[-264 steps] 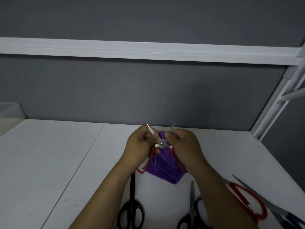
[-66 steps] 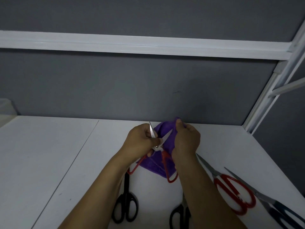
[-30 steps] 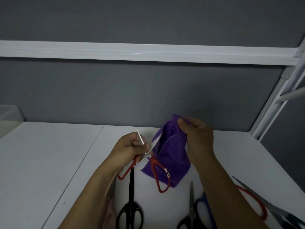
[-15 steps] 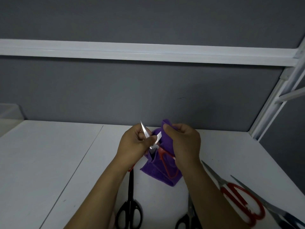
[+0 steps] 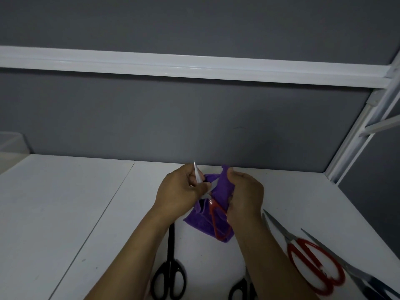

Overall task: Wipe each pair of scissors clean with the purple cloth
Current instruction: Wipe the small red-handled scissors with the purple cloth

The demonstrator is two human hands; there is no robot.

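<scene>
The right hand (image 5: 244, 195) has closed back in, pinching the purple cloth (image 5: 203, 224) round a blade of the small red scissors (image 5: 211, 204), gripped by the left hand (image 5: 181, 191) toward 6 o'clock. The other scissors (image 5: 313, 263), lying from 4 to 6 o'clock, seemingly remain.

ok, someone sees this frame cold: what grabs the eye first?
The purple cloth at centre, bright against the white table, pinched by the right hand over a blade of the small red-handled scissors. The left hand grips those scissors with the other blade pointing up. Next come the larger red-handled scissors lying at right and the black scissors near the bottom edge.
</scene>
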